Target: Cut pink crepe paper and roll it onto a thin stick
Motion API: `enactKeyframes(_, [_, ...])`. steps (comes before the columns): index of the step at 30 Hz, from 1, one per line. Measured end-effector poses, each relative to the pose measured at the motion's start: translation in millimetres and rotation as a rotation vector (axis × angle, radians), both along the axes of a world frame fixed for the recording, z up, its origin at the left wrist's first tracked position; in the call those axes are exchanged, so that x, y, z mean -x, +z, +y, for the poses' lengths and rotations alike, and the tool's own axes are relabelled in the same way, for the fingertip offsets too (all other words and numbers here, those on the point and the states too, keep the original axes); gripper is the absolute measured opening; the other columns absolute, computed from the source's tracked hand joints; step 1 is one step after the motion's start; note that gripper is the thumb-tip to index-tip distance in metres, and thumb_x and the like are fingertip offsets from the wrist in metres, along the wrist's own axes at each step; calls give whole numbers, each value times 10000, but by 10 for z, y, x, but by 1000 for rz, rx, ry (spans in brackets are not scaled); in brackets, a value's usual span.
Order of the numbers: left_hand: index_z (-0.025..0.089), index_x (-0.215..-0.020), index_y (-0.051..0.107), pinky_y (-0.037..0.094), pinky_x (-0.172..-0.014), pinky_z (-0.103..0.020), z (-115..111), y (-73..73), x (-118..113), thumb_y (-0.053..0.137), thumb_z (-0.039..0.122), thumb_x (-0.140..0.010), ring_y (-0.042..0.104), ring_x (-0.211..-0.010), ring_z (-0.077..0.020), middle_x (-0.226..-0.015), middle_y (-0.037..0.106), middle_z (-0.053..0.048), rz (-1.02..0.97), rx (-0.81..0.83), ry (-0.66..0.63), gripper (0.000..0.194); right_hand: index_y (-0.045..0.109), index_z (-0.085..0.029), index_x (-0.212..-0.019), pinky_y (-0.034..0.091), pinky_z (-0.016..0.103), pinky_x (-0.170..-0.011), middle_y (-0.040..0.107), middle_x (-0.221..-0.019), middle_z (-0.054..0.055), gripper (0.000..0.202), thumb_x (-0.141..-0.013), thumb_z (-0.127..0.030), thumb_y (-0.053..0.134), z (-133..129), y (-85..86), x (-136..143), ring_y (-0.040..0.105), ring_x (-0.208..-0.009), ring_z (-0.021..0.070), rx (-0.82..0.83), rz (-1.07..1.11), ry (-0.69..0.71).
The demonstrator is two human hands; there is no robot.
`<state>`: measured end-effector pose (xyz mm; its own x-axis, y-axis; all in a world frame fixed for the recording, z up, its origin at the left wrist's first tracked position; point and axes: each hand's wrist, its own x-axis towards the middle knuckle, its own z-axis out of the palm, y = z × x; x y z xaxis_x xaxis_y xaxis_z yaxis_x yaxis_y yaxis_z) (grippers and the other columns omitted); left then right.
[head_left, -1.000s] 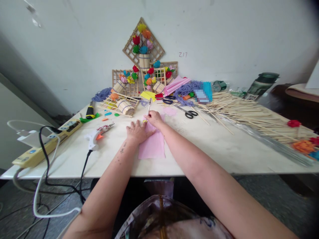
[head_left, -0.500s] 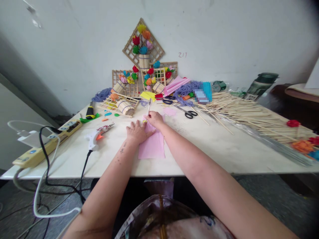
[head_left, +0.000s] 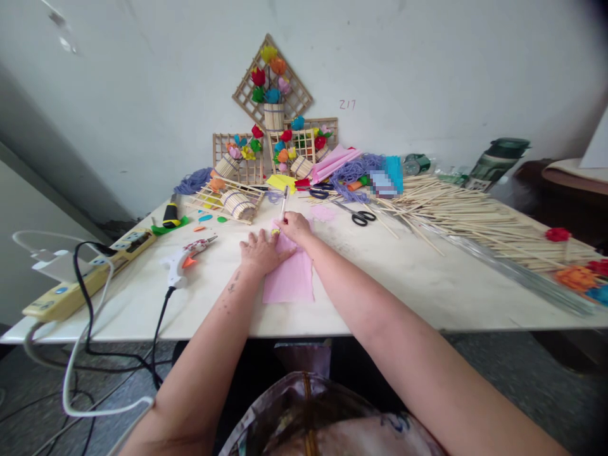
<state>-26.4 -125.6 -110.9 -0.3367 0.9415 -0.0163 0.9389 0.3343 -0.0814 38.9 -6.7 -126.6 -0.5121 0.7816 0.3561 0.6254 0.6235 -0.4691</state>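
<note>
A pink paper sheet lies on the white table in front of me. My left hand rests with spread fingers on the sheet's left side, its thumb across the paper. Pinched in my right hand is a pen, held nearly upright with its lower end hidden by the fingers. Between the two hands a small yellow piece shows on the paper's upper edge. A flat pink scrap lies just beyond my right hand.
A glue gun and a power strip with cables are at the left. Black scissors and many wooden sticks lie right. Lattice frames with paper flowers stand along the wall.
</note>
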Motion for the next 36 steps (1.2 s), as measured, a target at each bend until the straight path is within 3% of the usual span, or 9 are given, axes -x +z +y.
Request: enactKeyframes(36, [252, -1384, 265, 274, -926, -554, -8, 19, -4, 120, 787, -688, 243, -1257, -394, -1414, 285, -132, -12, -9, -6, 890, 660, -186, -865, 399, 228, -665, 679, -867, 63, 327, -811, -442, 464, -9, -11, -3, 593, -771, 150, 15, 1, -22])
